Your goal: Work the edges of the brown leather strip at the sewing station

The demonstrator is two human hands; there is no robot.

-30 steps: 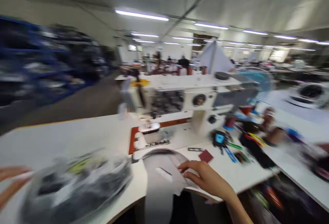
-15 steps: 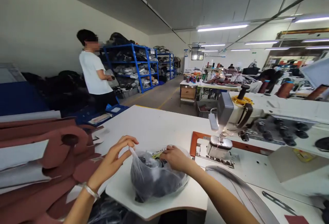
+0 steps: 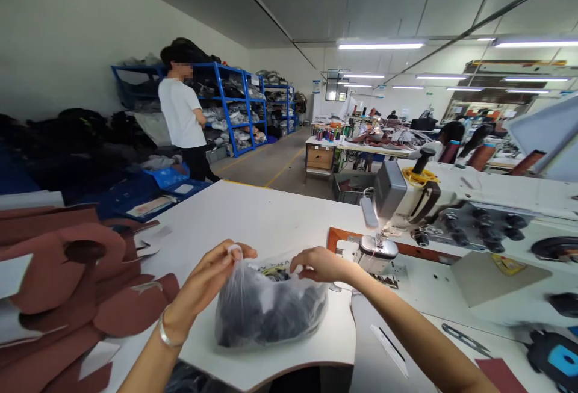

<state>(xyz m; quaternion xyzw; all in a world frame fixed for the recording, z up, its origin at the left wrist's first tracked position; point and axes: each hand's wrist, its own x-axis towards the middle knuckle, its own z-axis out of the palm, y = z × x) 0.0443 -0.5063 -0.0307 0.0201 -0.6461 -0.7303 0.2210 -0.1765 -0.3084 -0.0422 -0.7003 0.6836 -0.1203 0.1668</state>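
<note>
1. Polythene bag, clear and crinkled (image 3: 270, 315), sits on the white desk (image 3: 271, 215), near its front edge, right in front of you. Contents are dark and soft-looking, with a small yellow-green item (image 3: 275, 271) near the mouth. Exact items can't be made out through the film.
2. Main change: your right grip (image 3: 320, 263) has come up from the bag's contents to the rim of its mouth. The mouth now stands more open.
3. Left grip (image 3: 226, 263) is clenched on a gathered corner of the film, raised above the bag. Silver bangle (image 3: 165, 334) on that wrist.
4. Right grip is curled at the opposite rim. Can't tell whether it's pinching film or only touching it.
5. Both grips are well clear of the black-and-white industrial sewing machine (image 3: 397, 200) to your right. Its steel presser foot (image 3: 374, 247) is just past your right grip.
6. Reddish-brown cut leather panels (image 3: 63, 266) are stacked beside your left forearm.
7. Steel thread snips (image 3: 465, 340) lie on the desk at lower right, near a maroon swatch (image 3: 499, 375).
8. Person in a white T-shirt (image 3: 180, 113) stands well ahead, by blue metal shelving (image 3: 230, 104) loaded with bagged goods.
</note>
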